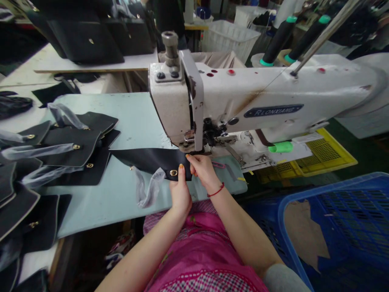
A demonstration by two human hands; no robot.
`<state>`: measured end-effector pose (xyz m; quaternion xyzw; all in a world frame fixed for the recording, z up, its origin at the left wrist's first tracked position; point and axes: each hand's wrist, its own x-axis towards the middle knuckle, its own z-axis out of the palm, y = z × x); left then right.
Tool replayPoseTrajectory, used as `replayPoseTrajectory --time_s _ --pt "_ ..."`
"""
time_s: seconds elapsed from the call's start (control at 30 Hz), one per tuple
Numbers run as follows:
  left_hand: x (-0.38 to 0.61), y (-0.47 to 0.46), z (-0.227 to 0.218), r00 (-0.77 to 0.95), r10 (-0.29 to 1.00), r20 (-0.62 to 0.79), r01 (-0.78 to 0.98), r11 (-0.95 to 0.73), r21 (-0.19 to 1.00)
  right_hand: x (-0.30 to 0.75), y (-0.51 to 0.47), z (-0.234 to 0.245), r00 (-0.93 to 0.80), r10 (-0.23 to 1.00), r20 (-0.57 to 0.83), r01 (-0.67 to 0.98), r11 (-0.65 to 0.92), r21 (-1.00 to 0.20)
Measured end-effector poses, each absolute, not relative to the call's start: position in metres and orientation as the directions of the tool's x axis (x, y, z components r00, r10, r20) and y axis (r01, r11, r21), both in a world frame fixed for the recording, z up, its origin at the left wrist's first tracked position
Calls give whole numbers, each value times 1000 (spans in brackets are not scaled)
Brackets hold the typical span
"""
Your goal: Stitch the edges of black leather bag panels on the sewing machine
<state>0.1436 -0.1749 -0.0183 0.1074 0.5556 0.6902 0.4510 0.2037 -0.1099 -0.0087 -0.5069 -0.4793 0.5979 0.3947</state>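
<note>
A black leather panel (pixel 148 161) with a gold eyelet (pixel 173 172) lies on the pale green sewing table (pixel 133 121), and its far end runs under the presser foot (pixel 190 147) of a white industrial sewing machine (pixel 243 97). My right hand (pixel 203 170) pinches the panel just in front of the foot. Beside it, my left hand (pixel 180 190) grips the panel's near edge by the eyelet. A strip of clear plastic film (pixel 148 187) hangs from the panel near my left hand. The needle area is partly hidden by the machine's head.
Several black panels with gold fittings and plastic strips (pixel 69 146) are piled at the table's left. A blue plastic crate (pixel 334 227) sits at lower right, a yellow crate (pixel 306 156) lies under the machine, and black bags (pixel 85 38) stand on a back table.
</note>
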Motion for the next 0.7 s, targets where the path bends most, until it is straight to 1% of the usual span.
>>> replayPoseTrajectory --time_s 0.07,0.13,0.23,0.3,0.33,0.37,0.4,0.43,0.47,0.5,0.53,0.57,0.6,0.63,0.67,0.7 --pt "153 -175 -18 -587 727 -356 -476 46 878 210 -107 -4 -190 965 -181 122 -160 -980" --pt "161 -175 -21 -564 731 -385 -472 97 876 218 -107 0 -214 966 -147 222 -98 -970" --pt "165 -178 -25 -454 767 -452 -496 203 844 237 -113 -1 -214 970 -117 318 -44 -947" --pt "159 -190 -20 -379 783 -493 -501 274 821 255 -122 -10 -156 985 -78 406 -8 -914" --pt "152 -199 -13 -316 795 -518 -497 325 804 265 -127 -17 -110 993 -39 477 18 -879" --pt "143 -209 -2 -216 812 -541 -483 393 782 276 -131 -26 -70 997 27 563 62 -824" --pt "131 -218 12 -97 825 -557 -458 459 761 286 -134 -35 -52 993 105 660 113 -743" --pt "117 -226 29 85 829 -553 -408 535 739 296 -136 -45 -89 982 166 751 175 -637" --pt "101 -229 47 253 813 -525 -350 583 734 305 -137 -55 -127 972 198 824 214 -525" --pt "84 -227 65 333 813 -478 -322 574 753 311 -137 -65 -149 965 214 879 228 -419" --pt "66 -218 80 348 841 -414 -266 512 817 316 -135 -73 -178 960 216 914 243 -326" --pt "47 -202 90 268 911 -313 -166 364 916 319 -132 -79 -205 957 206 936 253 -245" --pt "29 -180 96 158 975 -158 -43 166 985 320 -129 -83 -228 955 191 949 261 -176" --pt "12 -153 95 24 1000 -17 157 13 987 320 -126 -85 -250 953 174 956 271 -115" --pt "-3 -125 89 -20 995 93 403 -77 912 319 -123 -86 -269 950 157 958 281 -60" --pt "-13 -97 80 55 989 136 638 -140 757 318 -121 -85 -283 948 144 958 288 -11"
